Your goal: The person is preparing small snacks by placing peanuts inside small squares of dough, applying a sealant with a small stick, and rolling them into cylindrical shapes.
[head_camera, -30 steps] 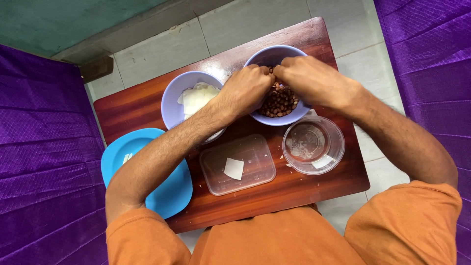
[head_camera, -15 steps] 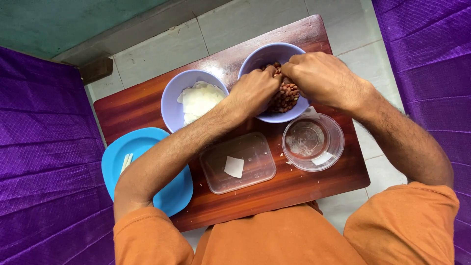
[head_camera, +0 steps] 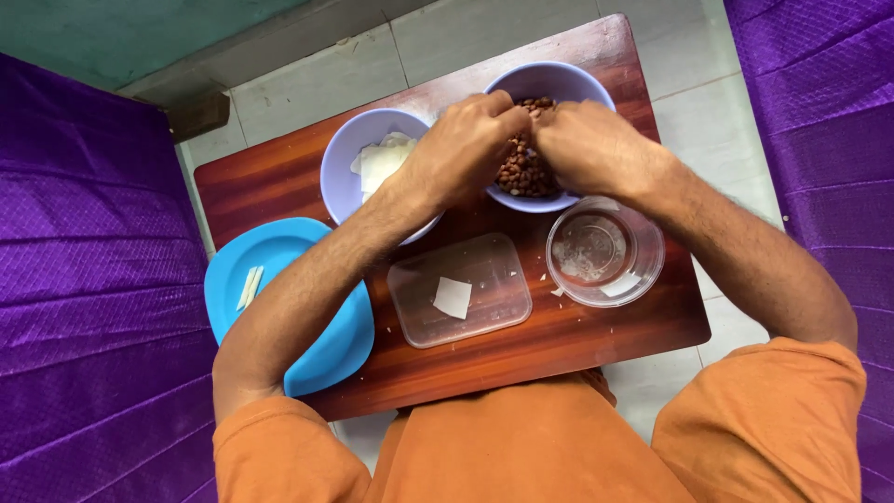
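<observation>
I see both hands meeting over the bowl of peanuts (head_camera: 526, 168) at the far edge of the wooden table (head_camera: 559, 345). The left hand (head_camera: 461, 149) curls its fingers together, and the right hand (head_camera: 587, 149) does the same, fingertips touching above the nuts; I cannot tell what they pinch. Just left of that bowl stands a second bowl (head_camera: 349, 163) with pale white pieces. Nearer me lie a clear rectangular tub (head_camera: 461, 293), a round clear container (head_camera: 605, 251), and a blue plate (head_camera: 279, 270) overhanging the table's left edge.
</observation>
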